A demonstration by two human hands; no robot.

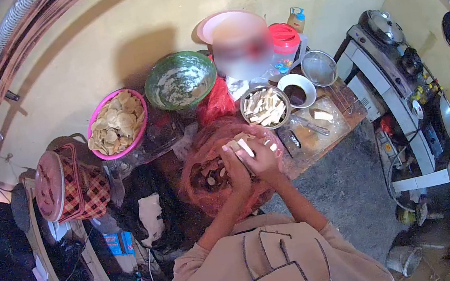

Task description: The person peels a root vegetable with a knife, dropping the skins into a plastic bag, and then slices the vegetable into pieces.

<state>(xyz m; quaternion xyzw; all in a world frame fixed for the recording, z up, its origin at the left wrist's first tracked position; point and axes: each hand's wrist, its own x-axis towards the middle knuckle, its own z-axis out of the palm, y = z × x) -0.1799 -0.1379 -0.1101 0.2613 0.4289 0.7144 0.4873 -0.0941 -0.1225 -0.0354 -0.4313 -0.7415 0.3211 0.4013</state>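
Note:
My two hands are close together above a large red translucent plastic bag [197, 188] with its mouth spread wide. Brown, dark pieces that look like peelings lie inside it. My right hand [262, 163] is closed around a pale white stick-shaped piece [246, 147] that looks like cut root vegetable. Against it, my left hand [236, 171] is closed too, and whatever sits in its fingers is hidden. Just beyond stands a metal bowl [245, 115] heaped with similar pale sticks [264, 106].
A wooden board [343, 117] at the right carries a knife [311, 124] and a pale block [323, 115]. Behind are a white bowl [312, 91] of dark liquid, a sieve [319, 68], a green basin [177, 57] and a pink basket [92, 146] of round chips. A stove [363, 32] stands right.

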